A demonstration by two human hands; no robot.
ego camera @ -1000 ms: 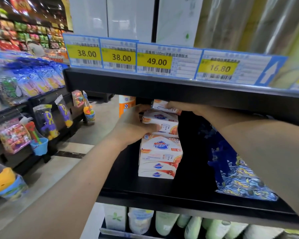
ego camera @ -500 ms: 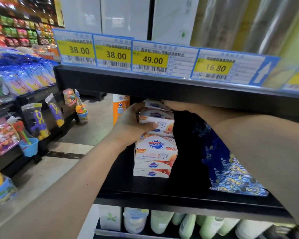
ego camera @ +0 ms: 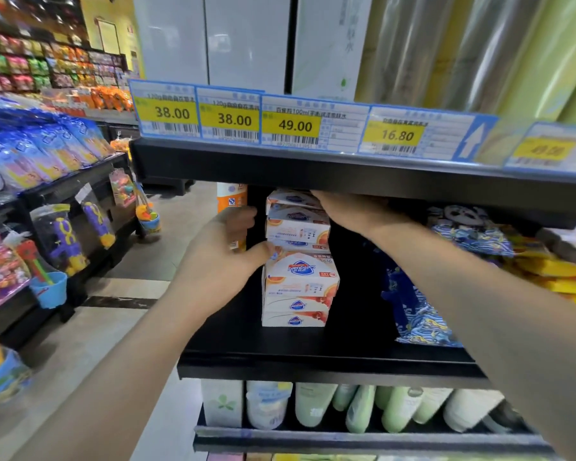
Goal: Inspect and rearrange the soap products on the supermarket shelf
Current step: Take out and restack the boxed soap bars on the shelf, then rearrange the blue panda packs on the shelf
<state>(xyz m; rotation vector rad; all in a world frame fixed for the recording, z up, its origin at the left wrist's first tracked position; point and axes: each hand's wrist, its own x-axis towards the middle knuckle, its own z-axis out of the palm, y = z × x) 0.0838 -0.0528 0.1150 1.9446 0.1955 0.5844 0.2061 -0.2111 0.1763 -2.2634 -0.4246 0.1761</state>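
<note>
Aisle floor [ego camera: 90, 341]: to our far left ran open floor between the toy racks [ego camera: 57, 247] and the black shelf unit, the widest free room we could see.
Left hand [ego camera: 220, 257]: we held it at the left side of the stack of soap boxes; the thumb tip touched the stack's left front corner about halfway up, and the curled fingers sat just off the left face with nothing plainly between them, so we could not tell whether it gripped a box.
Orange bottle [ego camera: 230, 196]: it stood behind our left hand, at the shelf's left end, mostly hidden.
Soap boxes [ego camera: 298, 287]: white and orange cartons stood in one column near the left end of the black shelf [ego camera: 313, 354], set back from its front lip, with bare board in front and to the left.
Headroom: the top carton reached almost to the underside of the upper shelf [ego camera: 313, 174], which carried the price tags [ego camera: 293, 124].
Right hand [ego camera: 350, 211]: we laid it over the top right of the stack, tight under the upper shelf; the fingertips were hidden behind the cartons, so we could not tell its grip.
Blue patterned packs [ego camera: 419, 314]: these stood right of the stack, with a dark gap between them.
</note>
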